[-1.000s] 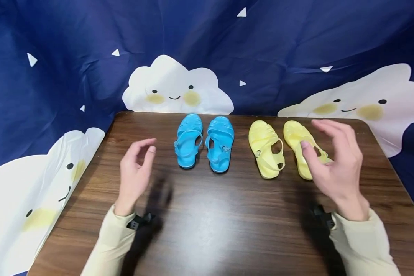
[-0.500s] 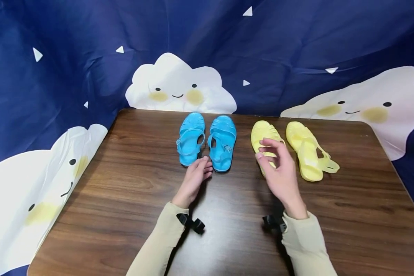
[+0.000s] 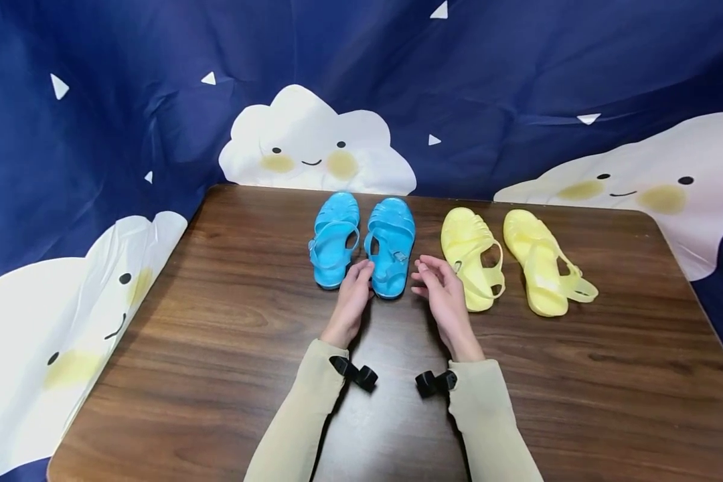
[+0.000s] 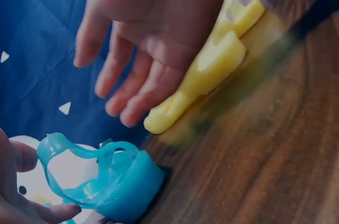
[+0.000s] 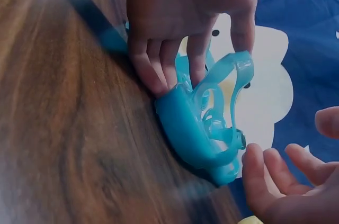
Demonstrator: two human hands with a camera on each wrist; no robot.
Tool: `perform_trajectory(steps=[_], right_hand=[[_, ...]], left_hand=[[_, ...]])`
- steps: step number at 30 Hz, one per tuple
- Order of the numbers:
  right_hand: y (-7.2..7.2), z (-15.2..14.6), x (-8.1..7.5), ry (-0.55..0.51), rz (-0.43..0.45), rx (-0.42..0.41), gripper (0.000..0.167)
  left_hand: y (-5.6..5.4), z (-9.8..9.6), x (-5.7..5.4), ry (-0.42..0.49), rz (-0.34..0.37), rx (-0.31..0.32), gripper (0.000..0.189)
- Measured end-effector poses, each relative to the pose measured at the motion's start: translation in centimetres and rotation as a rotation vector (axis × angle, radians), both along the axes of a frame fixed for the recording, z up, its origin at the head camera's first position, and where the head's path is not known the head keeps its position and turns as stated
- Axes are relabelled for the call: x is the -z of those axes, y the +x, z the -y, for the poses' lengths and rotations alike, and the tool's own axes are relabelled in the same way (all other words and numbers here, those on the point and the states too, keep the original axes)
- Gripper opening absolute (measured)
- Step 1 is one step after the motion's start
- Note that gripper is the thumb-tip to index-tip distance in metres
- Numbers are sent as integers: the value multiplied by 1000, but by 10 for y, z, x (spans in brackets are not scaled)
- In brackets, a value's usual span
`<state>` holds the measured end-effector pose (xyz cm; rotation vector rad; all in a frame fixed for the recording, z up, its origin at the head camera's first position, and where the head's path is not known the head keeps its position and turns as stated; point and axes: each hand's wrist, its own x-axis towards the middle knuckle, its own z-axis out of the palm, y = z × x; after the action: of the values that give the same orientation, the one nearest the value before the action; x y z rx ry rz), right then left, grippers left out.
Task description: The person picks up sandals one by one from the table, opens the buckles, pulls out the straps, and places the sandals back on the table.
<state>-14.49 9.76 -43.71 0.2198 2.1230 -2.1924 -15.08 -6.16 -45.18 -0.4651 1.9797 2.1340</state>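
Note:
Two blue jelly sandals stand side by side at the table's far side, toes away from me. My left hand (image 3: 353, 298) is between them, its fingers at the inner side of the right blue sandal (image 3: 389, 249); in the right wrist view they seem to touch its heel (image 5: 185, 123). On that sandal's other side my right hand (image 3: 444, 294) hovers, fingers relaxed and slightly bent, a small gap from it in the left wrist view. The left blue sandal (image 3: 333, 244) lies beside my left hand. Neither hand grips anything.
A yellow sandal (image 3: 476, 268) lies just beyond my right hand, a second yellow sandal (image 3: 542, 268) farther right, its strap splayed outward. The brown wooden table (image 3: 217, 348) ends at a dark blue cloth (image 3: 488, 73) with clouds. Each wrist carries a small black camera.
Both hands have moved inward: the left went right and came between the blue sandals, the right swept left from the yellow sandals to the right blue one. The sandals have not moved.

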Motion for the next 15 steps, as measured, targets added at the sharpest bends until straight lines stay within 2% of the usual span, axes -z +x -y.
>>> perform_trajectory(steps=[6,15], right_hand=[[-7,2,10,-64,52,-9,43],[-6,7,17,-21,61,-148,59]], left_hand=[[-5,-1,0,-7,-9,0,48],[-7,2,0,-58,-31,27,51]])
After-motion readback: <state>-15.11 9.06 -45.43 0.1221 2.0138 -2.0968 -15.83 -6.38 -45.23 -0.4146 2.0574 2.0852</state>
